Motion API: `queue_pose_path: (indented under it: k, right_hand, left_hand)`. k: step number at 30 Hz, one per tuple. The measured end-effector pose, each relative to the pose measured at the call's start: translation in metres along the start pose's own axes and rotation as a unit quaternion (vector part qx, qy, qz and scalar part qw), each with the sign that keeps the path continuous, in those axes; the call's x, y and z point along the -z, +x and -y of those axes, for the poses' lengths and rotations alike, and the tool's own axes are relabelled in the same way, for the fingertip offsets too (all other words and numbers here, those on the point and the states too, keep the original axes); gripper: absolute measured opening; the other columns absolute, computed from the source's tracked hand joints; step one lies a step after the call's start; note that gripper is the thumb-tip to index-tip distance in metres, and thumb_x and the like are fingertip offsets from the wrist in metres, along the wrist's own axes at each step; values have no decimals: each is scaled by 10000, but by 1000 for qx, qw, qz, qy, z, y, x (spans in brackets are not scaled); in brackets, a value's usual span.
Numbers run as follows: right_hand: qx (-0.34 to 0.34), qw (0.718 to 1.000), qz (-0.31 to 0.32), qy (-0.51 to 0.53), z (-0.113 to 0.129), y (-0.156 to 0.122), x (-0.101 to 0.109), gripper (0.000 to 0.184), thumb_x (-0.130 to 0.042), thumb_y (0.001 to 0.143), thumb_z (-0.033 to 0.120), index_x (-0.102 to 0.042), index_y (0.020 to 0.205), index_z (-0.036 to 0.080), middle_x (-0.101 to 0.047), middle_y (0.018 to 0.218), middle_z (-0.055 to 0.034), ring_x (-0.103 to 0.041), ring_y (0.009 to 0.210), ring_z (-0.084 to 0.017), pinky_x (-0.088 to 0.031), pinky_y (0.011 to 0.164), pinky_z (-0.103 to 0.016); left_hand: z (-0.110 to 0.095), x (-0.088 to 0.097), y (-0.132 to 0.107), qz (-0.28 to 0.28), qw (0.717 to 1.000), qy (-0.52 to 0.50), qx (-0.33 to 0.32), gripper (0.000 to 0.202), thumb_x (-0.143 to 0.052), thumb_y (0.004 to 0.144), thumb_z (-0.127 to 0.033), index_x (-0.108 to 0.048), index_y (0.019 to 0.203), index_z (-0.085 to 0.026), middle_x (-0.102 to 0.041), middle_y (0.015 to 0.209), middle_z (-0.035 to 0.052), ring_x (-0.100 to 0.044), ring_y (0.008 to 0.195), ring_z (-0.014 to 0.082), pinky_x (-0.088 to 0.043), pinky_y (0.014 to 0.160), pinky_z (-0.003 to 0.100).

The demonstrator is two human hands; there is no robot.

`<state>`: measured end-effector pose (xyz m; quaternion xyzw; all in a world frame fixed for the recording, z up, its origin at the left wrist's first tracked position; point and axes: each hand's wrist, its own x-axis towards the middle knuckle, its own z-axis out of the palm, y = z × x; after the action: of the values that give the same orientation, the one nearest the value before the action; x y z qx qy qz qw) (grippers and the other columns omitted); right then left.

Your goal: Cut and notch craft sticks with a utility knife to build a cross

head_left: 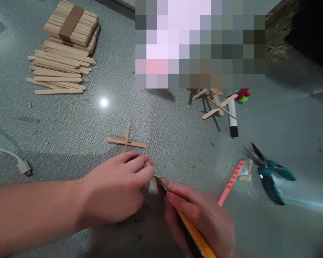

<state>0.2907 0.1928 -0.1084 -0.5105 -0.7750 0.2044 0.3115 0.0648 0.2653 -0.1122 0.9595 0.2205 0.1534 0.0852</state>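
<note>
Curling palm-down, left fingers (142, 174) around a wooden stick (155, 184), right fingers (181, 202) pinching a yellow-and-black tool (195, 231)

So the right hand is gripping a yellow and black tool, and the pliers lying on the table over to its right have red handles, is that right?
Not quite: the head view shows that the handles of the pliers are green, not red. The right hand is gripping a yellow and black tool, and the pliers lie on the table to its right.

White cable (23, 165) left; white marker (232, 115) right, red-and-green object (242, 94) by its far end; pink pen-like item (230, 183) nearer.
</note>
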Motion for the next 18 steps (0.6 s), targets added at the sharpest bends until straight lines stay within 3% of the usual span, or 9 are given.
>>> queue_pose_path:
  k: [9,18]
  right_hand:
    - [-28,1000,-5,13,3,5,2,132,-679,920,177,-709,983,289,-819,832,3,-778,663,-191,-607,495,-239]
    - [-56,998,5,40,1,-2,1,98,-684,936,193,-713,970,280,-813,801,24,-777,661,-180,-619,555,-241]
  left_hand:
    - [1,0,2,-8,1000,-4,-2,244,-561,945,-193,-794,954,-123,-726,1140,105,-660,1112,281,-539,1019,395]
    - [1,-2,1,-8,1000,-6,6,244,-543,956,-155,-779,996,-105,-728,1128,96,-672,1092,268,-559,1006,393]
